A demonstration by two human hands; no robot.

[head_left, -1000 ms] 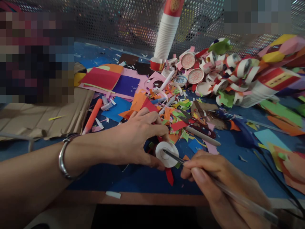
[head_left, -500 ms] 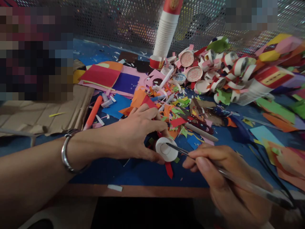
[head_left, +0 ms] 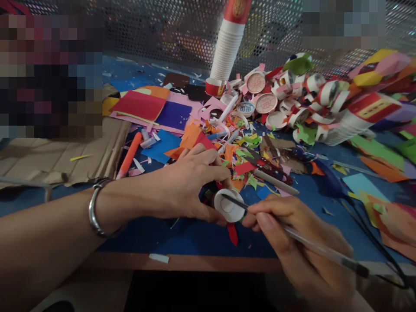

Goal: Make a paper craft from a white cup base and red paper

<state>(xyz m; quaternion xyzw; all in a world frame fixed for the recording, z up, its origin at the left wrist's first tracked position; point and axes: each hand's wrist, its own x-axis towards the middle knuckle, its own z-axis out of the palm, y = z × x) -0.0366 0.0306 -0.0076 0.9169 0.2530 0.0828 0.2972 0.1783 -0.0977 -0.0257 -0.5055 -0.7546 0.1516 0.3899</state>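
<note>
Near the front of the blue table, a small paper cup piece (head_left: pixel 234 213) shows its round white face, with a thin circle drawn on it. My left hand (head_left: pixel 198 184) is closed around its left side, thumb below and fingers above. A clear pen with a dark tip (head_left: pixel 297 235) is pinched in my right hand (head_left: pixel 299 242). Its tip rests on or just over the white face, at the upper left of the drawn line. A red paper strip (head_left: pixel 232 234) sticks out below the cup piece.
Paper scraps (head_left: pixel 247 151) and scissors (head_left: pixel 273 171) lie beyond my hands. A cup stack (head_left: pixel 227 50) stands behind, beside a heap of cut cup pieces (head_left: pixel 266 103). Cardboard (head_left: pixel 97 156) and an orange marker (head_left: pixel 130 154) lie left; a blue glue gun (head_left: pixel 329 175) with its cord lies right.
The pen tip has moved left across the white face, and my right hand has shifted left with it. More of the drawn circle shows. My left hand keeps its hold on the cup piece.
</note>
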